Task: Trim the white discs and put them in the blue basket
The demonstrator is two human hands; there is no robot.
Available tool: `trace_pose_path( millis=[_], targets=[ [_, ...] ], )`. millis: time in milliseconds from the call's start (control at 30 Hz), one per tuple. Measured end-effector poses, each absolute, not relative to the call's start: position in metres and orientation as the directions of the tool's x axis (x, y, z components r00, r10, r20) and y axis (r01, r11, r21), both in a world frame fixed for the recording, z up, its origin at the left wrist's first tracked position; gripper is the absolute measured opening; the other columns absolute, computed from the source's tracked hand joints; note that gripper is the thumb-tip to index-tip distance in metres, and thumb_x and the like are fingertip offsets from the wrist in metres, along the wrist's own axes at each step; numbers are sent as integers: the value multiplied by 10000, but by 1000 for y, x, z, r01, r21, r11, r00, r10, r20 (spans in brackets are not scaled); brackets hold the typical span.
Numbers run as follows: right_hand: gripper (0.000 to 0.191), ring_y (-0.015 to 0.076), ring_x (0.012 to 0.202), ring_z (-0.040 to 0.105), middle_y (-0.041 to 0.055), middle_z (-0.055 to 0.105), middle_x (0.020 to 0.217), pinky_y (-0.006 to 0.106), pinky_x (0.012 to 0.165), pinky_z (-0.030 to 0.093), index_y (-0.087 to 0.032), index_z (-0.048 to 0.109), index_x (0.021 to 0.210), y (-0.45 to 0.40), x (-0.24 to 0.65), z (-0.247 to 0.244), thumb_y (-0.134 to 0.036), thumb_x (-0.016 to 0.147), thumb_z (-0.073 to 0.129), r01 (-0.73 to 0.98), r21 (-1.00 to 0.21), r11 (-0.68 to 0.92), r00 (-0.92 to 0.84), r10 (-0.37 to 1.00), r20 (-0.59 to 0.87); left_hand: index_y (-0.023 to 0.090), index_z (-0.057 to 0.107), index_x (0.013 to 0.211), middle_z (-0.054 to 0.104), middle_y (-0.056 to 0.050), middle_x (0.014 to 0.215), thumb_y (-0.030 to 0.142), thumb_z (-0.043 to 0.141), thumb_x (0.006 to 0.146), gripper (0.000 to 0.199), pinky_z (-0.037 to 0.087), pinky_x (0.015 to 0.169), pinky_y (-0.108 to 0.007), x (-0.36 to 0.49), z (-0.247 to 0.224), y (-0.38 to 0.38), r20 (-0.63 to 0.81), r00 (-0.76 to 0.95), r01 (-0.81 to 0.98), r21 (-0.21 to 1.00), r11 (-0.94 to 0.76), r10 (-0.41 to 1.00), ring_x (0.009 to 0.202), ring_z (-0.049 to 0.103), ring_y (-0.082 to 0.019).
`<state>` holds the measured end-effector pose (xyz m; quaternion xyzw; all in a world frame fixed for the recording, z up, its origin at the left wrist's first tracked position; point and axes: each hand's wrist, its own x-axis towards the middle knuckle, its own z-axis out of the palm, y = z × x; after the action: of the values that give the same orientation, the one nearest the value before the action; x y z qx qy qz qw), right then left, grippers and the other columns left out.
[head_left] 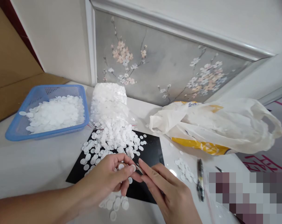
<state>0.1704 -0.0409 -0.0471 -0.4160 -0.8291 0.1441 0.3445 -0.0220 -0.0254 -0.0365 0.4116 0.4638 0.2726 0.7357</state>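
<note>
Okay, so on the head view, the only one I've got, everything hinges on one small white disc pinched in my left hand. Thumb's pressed on it against the curled fingers, with a second white disc tucked behind the thumb. My right hand has its fingertips drawn nearly together around a thin, narrow item; too little shows for me to say what it is.

From the right hand, the pinched disc is just off the fingertips, to the left. The narrow item slants up and leftward toward it, so I'd judge that angle matters most. Disc is round, so no long axis worth fussing over, and I can't tell if the item's tip touches it.

Beyond the left hand there's a heap of loose discs on a black board, spilling from a clear bag. Further off to its left sits a blue basket of more discs on the tabletop.
</note>
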Motion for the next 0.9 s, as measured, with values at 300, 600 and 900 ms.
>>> trace_pose_path(
  millis=[300, 600, 900],
  targets=[
    [358, 97, 537, 631, 52, 630, 735, 157, 490, 522, -108, 652, 1205, -43, 170, -42, -263, 1002, 402, 618, -471, 630, -449, 774, 446, 185, 558, 899, 572, 39, 574, 501, 537, 877, 317, 218, 503, -227, -23, -33, -28, -439, 463, 58, 882, 468, 770, 464, 363, -64],
    [341, 99, 553, 636, 31, 627, 748, 163, 510, 534, -194, 631, 1246, -45, 172, -51, -288, 998, 416, 600, -535, 595, -414, 803, 429, 186, 569, 868, 541, 65, 564, 458, 552, 878, 273, 241, 500, -207, -23, -26, -28, -425, 460, 73, 893, 444, 780, 466, 411, -59],
    [339, 88, 523, 609, 12, 603, 725, 153, 463, 495, -212, 632, 1246, -45, 171, -58, -292, 999, 414, 593, -529, 607, -383, 791, 478, 178, 565, 868, 669, 0, 777, 449, 551, 881, 272, 272, 511, -205, -23, -27, -26, -406, 470, 58, 900, 431, 784, 482, 459, -50]
  ],
)
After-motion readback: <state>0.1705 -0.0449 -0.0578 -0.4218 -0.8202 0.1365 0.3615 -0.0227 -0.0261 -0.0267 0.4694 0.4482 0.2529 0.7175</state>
